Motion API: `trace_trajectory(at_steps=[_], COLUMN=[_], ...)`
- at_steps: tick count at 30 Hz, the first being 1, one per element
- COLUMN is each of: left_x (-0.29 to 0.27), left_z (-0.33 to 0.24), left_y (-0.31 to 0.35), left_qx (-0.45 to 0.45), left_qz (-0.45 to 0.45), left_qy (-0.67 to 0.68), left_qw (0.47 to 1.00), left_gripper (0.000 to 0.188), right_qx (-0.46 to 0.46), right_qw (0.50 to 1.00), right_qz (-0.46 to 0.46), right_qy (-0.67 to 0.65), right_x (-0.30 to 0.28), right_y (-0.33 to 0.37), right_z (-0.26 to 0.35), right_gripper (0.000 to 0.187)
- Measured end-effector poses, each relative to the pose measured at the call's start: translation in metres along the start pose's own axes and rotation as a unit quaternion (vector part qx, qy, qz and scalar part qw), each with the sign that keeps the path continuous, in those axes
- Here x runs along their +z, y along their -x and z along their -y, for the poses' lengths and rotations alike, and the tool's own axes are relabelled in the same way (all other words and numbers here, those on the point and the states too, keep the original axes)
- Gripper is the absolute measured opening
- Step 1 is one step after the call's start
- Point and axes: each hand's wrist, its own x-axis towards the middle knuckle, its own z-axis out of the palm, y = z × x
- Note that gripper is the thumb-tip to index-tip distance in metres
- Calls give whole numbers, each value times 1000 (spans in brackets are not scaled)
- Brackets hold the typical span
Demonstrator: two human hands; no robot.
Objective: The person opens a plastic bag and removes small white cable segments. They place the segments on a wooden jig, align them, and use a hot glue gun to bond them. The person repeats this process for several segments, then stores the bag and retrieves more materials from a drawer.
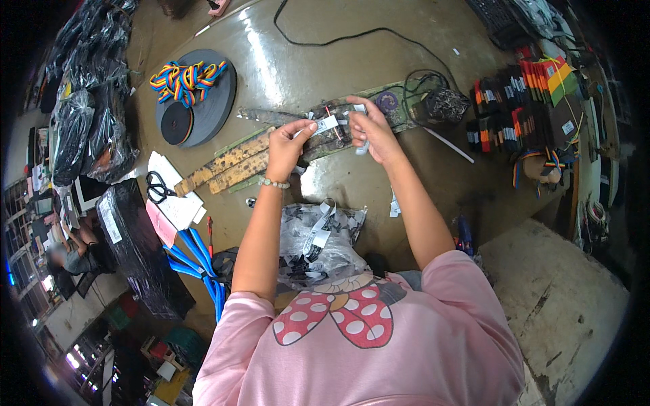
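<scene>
In the left hand [287, 147], 1 white label [328, 124] juts past the fingertips.

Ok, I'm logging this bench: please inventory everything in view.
Label: one, white, centre
Strip: one, white, centre
Rolls: two, grey and black, upper left
Rainbow strap: one heap, multicoloured, on grey roll
Slats: at least two, yellowish, centre
Cable: one, black, far side
Scissors: one, black, left
Straps: several, blue, lower left
Plastic bag: one, clear, near body
Wrapped packages: several, black, left
Banded bundles: many, multicoloured, right
Table: one, brown, underneath
Left hand: one, bare, holding label
Right hand: one, bare, holding strip
</scene>
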Motion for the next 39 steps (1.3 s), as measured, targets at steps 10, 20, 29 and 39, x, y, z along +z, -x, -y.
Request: trace_trajectory(at_steps=[10,20,29,39], left_x=[1,-3,11,-14], left_z=[2,4,-30,-12], left_y=[0,-3,5,0], left_qx=[-5,-11,12,13], left_qz=[-1,14,-1,47], left_qy=[-13,-21,26,-56], left_qw=[1000,1000,1000,997], left_gripper=[21,20,24,21], right_qx=[-42,-98,-173,-35], right_qw=[970,953,943,970], right_qz=[-40,-66,19,-77], right_qy=[236,280,283,226], right_x=[9,-4,6,-17], right_y=[-3,-14,4,12], right_z=[-7,-21,3,19], right_gripper=[14,17,25,23])
